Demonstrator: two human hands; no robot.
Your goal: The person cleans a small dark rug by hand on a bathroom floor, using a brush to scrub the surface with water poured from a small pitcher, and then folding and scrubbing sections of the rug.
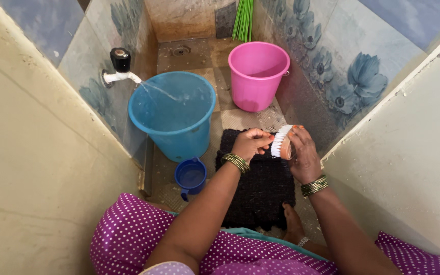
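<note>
Our right hand gripped brush, bristles turned leftward; left hand curled, fingers at bristles, over far edge of black mat on floor. Tap ran into blue bucket. We judged step: clearing bristles; next move needed brush turned bristles-down on mat

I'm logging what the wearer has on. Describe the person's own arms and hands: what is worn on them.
Both forearms are bare, with no sleeves reaching them. The left hand has a stack of thin green-gold bangles at the wrist. The right hand has a similar stack of bangles. Fingernails on both hands look painted orange. No rings can be made out.
</note>
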